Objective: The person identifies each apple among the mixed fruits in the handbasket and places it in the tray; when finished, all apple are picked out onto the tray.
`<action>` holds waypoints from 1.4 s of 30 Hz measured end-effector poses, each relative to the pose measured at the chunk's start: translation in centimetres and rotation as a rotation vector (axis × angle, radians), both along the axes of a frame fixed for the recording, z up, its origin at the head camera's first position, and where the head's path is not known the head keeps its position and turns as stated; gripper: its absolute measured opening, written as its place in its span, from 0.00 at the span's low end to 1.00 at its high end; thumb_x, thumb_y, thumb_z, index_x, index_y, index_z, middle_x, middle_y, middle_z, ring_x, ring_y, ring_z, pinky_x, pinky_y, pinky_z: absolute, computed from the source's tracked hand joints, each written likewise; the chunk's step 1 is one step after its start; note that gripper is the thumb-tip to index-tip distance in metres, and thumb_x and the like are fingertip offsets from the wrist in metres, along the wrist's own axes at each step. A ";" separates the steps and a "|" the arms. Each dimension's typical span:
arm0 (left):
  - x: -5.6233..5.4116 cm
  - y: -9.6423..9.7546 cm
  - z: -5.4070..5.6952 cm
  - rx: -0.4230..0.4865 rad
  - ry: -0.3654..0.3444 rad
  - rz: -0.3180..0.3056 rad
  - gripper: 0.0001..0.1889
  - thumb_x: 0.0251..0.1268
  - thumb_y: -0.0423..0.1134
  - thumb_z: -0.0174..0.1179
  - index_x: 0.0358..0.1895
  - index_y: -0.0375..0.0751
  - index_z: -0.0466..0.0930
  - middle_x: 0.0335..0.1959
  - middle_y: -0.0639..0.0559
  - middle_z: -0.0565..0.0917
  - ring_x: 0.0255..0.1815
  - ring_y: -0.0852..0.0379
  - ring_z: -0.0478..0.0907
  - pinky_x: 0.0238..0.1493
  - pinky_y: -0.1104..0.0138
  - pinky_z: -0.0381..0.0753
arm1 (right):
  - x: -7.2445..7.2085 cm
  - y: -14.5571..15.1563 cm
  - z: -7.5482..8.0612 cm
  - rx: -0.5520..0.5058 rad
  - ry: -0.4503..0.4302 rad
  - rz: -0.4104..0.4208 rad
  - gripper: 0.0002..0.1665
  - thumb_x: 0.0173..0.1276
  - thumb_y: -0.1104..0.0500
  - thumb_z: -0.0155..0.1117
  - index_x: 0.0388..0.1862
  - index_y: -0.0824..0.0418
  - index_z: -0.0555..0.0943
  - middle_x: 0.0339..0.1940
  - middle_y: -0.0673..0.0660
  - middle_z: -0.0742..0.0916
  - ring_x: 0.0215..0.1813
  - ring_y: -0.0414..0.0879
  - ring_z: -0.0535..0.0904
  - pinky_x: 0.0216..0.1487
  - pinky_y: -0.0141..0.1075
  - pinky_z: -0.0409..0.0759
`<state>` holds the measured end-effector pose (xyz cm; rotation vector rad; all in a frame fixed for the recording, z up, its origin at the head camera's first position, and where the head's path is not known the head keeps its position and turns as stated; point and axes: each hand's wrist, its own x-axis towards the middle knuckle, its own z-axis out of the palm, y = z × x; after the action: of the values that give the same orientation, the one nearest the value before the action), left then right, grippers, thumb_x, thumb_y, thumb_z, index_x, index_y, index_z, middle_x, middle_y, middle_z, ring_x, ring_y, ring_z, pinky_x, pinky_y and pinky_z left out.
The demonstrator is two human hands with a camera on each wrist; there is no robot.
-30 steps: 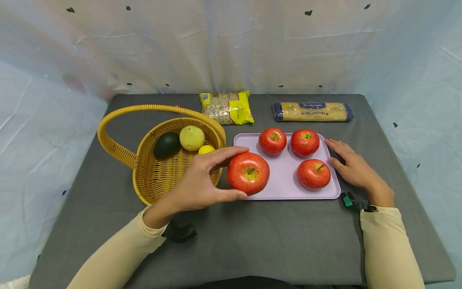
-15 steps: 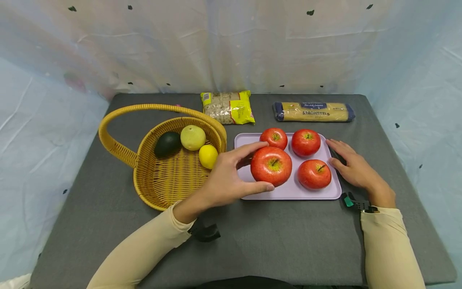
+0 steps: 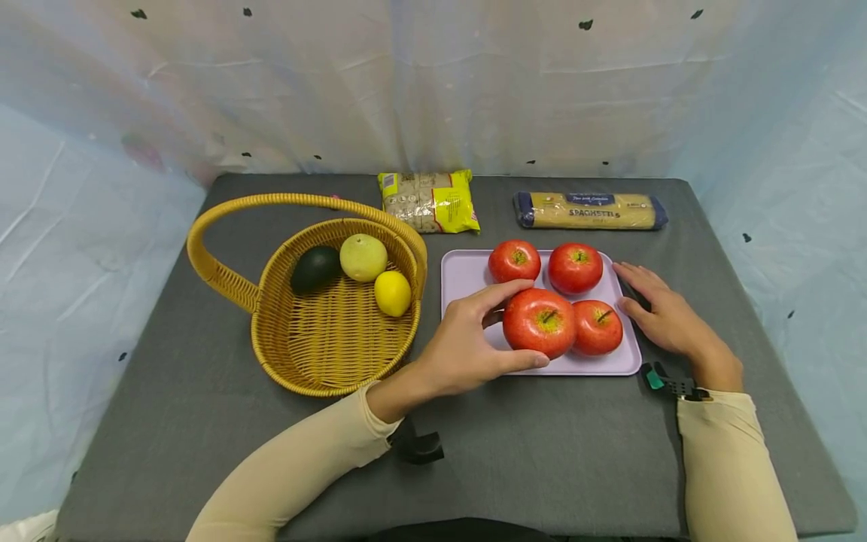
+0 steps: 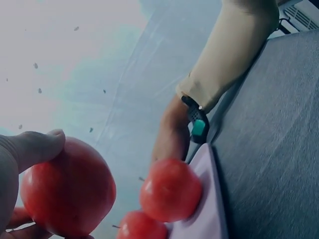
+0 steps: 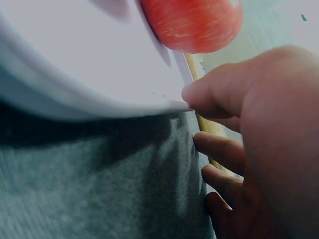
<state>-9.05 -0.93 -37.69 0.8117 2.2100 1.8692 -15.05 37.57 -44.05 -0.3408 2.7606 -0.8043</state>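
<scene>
My left hand (image 3: 467, 339) grips a red apple (image 3: 539, 324) between thumb and fingers, above the lilac tray (image 3: 463, 269). In the left wrist view the same apple (image 4: 70, 189) hangs apart from the tray's apples. Three more red apples lie on the tray: a back left one (image 3: 515, 261), a back right one (image 3: 575, 268) and a front right one (image 3: 599, 328), which the held apple partly covers in the head view. At the tray's right edge rests my right hand (image 3: 667, 312), fingers extended; its thumb (image 5: 214, 94) touches the rim in the right wrist view.
Left of the tray stands a yellow wicker basket (image 3: 271, 350) with a tall arched handle, holding an avocado (image 3: 315, 269), a pale green round fruit (image 3: 363, 257) and a lemon (image 3: 393, 293). Behind lie a yellow-and-clear food bag (image 3: 430, 202) and a spaghetti pack (image 3: 589, 210).
My left hand has carried the apple rightward from the tray's left edge to over its middle, beside the front right apple. The right hand stays at the tray's edge.
</scene>
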 end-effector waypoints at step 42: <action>-2.1 2.0 -6.2 -0.245 -0.123 0.069 0.45 0.57 0.43 0.86 0.78 0.40 0.75 0.68 0.46 0.86 0.63 0.54 0.84 0.68 0.62 0.83 | 0.1 0.1 -0.2 -0.006 0.011 0.005 0.43 0.87 0.52 0.57 0.93 0.52 0.52 0.90 0.73 0.58 0.90 0.75 0.44 0.81 0.80 0.47</action>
<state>-11.18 1.10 -43.89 0.5688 2.3536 1.5853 -14.98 37.71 -44.22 -0.3537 2.7666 -0.8119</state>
